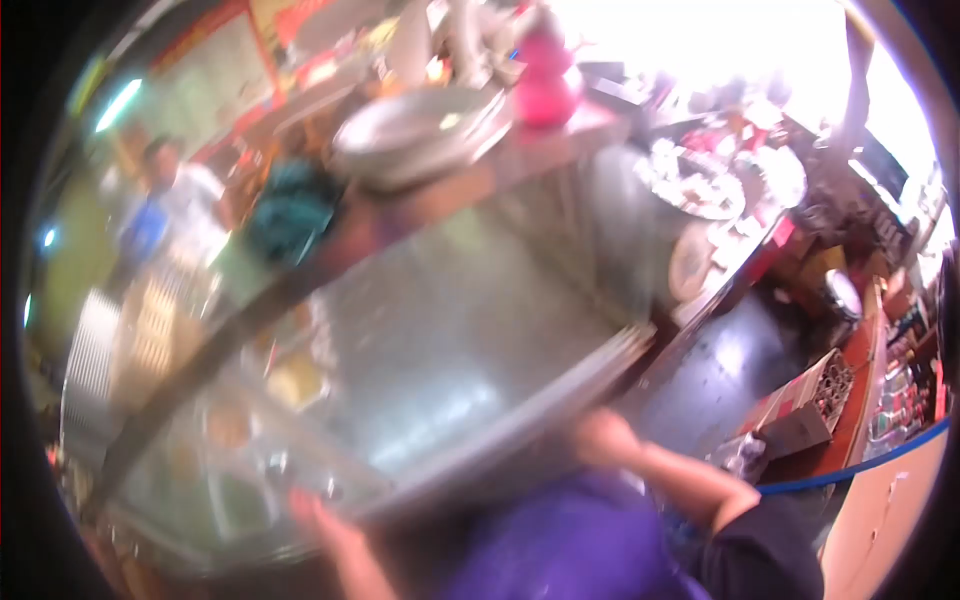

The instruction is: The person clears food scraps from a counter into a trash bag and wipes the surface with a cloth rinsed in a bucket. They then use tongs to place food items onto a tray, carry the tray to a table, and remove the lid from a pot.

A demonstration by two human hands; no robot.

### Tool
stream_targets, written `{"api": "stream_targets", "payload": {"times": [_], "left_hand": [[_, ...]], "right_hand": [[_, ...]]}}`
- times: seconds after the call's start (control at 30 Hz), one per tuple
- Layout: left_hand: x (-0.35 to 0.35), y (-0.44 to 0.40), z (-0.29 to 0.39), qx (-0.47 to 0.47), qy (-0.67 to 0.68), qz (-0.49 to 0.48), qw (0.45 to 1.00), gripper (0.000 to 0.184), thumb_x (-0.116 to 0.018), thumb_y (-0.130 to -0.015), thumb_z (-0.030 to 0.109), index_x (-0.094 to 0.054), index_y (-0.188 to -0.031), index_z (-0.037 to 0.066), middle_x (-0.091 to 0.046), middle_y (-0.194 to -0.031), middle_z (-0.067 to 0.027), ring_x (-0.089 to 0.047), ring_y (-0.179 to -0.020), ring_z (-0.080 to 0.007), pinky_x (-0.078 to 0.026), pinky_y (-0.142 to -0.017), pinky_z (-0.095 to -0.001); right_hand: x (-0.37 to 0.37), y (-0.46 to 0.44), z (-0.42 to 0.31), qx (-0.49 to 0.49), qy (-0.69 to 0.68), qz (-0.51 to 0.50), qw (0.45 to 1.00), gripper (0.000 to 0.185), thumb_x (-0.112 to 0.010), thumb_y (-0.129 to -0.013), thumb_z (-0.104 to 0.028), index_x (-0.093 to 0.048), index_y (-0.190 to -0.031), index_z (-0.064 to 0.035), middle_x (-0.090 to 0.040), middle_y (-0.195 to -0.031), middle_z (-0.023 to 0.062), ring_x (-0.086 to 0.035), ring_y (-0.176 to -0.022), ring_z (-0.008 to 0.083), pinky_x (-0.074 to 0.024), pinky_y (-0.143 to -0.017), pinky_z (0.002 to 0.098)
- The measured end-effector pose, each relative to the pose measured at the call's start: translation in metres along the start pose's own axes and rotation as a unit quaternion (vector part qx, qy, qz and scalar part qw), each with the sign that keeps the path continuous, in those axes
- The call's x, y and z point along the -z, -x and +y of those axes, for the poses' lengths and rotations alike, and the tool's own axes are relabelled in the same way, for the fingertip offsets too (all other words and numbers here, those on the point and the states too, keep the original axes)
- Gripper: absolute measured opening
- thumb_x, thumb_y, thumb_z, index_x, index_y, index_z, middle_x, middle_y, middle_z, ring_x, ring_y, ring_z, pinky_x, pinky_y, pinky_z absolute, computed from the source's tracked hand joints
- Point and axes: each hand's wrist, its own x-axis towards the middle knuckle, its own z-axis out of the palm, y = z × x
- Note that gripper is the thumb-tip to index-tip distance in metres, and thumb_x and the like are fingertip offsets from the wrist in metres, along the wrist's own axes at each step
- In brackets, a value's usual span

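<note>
One steel worktop (440, 390), a broad, shiny flat surface with a raised front edge, lies directly before the person and fills the middle of the view. Two hands are at its near side: the left hand (328, 525) by the lower left stretch of the front edge, the right hand (605, 438) just beside the edge farther right. The picture is smeared by motion, so I cannot tell whether either hand's fingers are together, apart or clamped on the edge. Purple cloth (565, 540) covers the person's front, between the two forearms.

On the left part of the worktop, one yellowish item (297, 382) and one brownish item (230, 425) show, both blurred. One dark bar (230, 338) runs slantwise across this part and stands in the way of a full view.

Beyond the worktop, one brown shelf (480, 185) carries stacked metal dishes (420, 125), probably at least two, and one pink-red bottle (545, 85). Left of them are one dark teal bundle (293, 210) and, in the background, one person in a white top (190, 205).

To the right are one round heap of pale pieces (695, 180), one open carton (805, 415) and a row of small bottles (895, 390), too blurred to count.
</note>
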Motion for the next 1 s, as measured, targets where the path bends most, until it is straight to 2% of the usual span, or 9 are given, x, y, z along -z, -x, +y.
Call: {"api": "stream_targets", "payload": {"times": [0.03, 0.1, 0.13, 0.2, 0.53, 0.7, 0.77, 0.87, 1.0], "left_hand": [[-0.022, 0.013, 0.017, -0.017, -0.007, -0.006, 1.000, 0.049, -0.052, -0.083, 0.015, -0.043, -0.129, 0.002, -0.050, -0.127, -0.0114, -0.047, -0.117, -0.0231, -0.039, -0.097, -0.0388], [-0.021, 0.003, -0.005, -0.015, 0.026, 0.014, 0.999, 0.045, -0.051, -0.084, 0.014, -0.044, -0.127, 0.000, -0.049, -0.126, -0.0136, -0.049, -0.111, -0.0239, -0.040, -0.095, -0.0382], [0.003, 0.008, 0.024, -0.069, -0.222, 0.053, 0.971, 0.046, -0.053, -0.084, 0.017, -0.045, -0.125, 0.000, -0.049, -0.124, -0.0139, -0.050, -0.108, -0.0241, -0.040, -0.093, -0.0368], [0.008, -0.009, 0.005, -0.066, -0.104, 0.062, 0.990, 0.047, -0.054, -0.083, 0.019, -0.046, -0.125, -0.001, -0.050, -0.121, -0.0133, -0.049, -0.106, -0.0240, -0.040, -0.092, -0.0362], [-0.028, -0.024, 0.001, 0.029, -0.067, 0.122, 0.990, 0.054, -0.055, -0.085, 0.024, -0.040, -0.130, -0.003, -0.048, -0.123, -0.0176, -0.051, -0.106, -0.0294, -0.043, -0.088, -0.0444], [-0.048, -0.006, 0.002, 0.006, -0.123, 0.127, 0.984, 0.066, -0.057, -0.084, 0.026, -0.031, -0.139, -0.001, -0.045, -0.130, -0.0202, -0.050, -0.110, -0.0311, -0.045, -0.090, -0.0437], [-0.066, 0.019, 0.002, -0.006, -0.133, 0.162, 0.978, 0.070, -0.058, -0.084, 0.027, -0.028, -0.142, 0.000, -0.043, -0.133, -0.0210, -0.049, -0.113, -0.0316, -0.044, -0.092, -0.0437], [-0.079, 0.045, -0.014, -0.027, -0.156, 0.141, 0.977, 0.079, -0.060, -0.083, 0.030, -0.022, -0.146, 0.001, -0.040, -0.137, -0.0223, -0.049, -0.116, -0.0333, -0.043, -0.095, -0.0450], [-0.063, 0.077, -0.087, 0.119, -0.166, 0.105, 0.973, 0.090, -0.063, -0.078, 0.036, -0.014, -0.148, 0.006, -0.031, -0.144, -0.0177, -0.040, -0.125, -0.0307, -0.037, -0.099, -0.0489]], "right_hand": [[-0.028, 0.021, 0.020, -0.011, -0.045, 0.124, 0.991, 0.025, -0.066, -0.071, -0.024, -0.069, -0.094, -0.0165, -0.065, -0.091, 0.0090, -0.060, -0.093, 0.0312, -0.0468, -0.087, 0.0439], [-0.050, 0.052, 0.037, -0.101, -0.132, 0.088, 0.982, 0.025, -0.065, -0.075, -0.027, -0.069, -0.097, -0.0153, -0.066, -0.093, 0.0100, -0.060, -0.096, 0.0300, -0.0484, -0.087, 0.0447], [-0.064, 0.120, -0.029, -0.116, -0.200, 0.028, 0.972, 0.025, -0.065, -0.075, -0.027, -0.069, -0.097, -0.0153, -0.066, -0.093, 0.0100, -0.060, -0.096, 0.0300, -0.0484, -0.087, 0.0447], [-0.023, 0.090, 0.025, -0.232, -0.205, 0.030, 0.950, 0.023, -0.062, -0.079, -0.026, -0.068, -0.096, -0.0129, -0.066, -0.090, 0.0098, -0.062, -0.091, 0.0306, -0.0498, -0.084, 0.0421], [-0.054, 0.081, 0.141, -0.159, -0.180, 0.146, 0.960, 0.030, -0.060, -0.084, -0.033, -0.068, -0.071, -0.0074, -0.065, -0.077, 0.0092, -0.061, -0.083, 0.0308, -0.0509, -0.075, 0.0424], [0.008, 0.085, 0.177, -0.282, -0.114, 0.017, 0.952, 0.034, -0.052, -0.088, -0.030, -0.065, -0.071, -0.0039, -0.066, -0.080, 0.0170, -0.064, -0.082, 0.0365, -0.0516, -0.073, 0.0479], [0.010, 0.084, 0.226, -0.322, -0.132, 0.102, 0.932, 0.029, -0.051, -0.088, -0.029, -0.065, -0.079, -0.0052, -0.065, -0.084, 0.0184, -0.063, -0.084, 0.0368, -0.0509, -0.073, 0.0484], [-0.001, 0.068, 0.333, -0.356, -0.241, 0.403, 0.808, 0.018, -0.057, -0.082, -0.018, -0.065, -0.092, -0.0058, -0.065, -0.089, 0.0187, -0.064, -0.081, 0.0353, -0.0506, -0.074, 0.0428], [0.038, 0.050, 0.452, -0.504, -0.394, 0.400, 0.656, 0.028, -0.061, -0.080, -0.025, -0.066, -0.100, -0.0054, -0.069, -0.087, 0.0139, -0.067, -0.079, 0.0240, -0.0518, -0.074, 0.0367]]}}
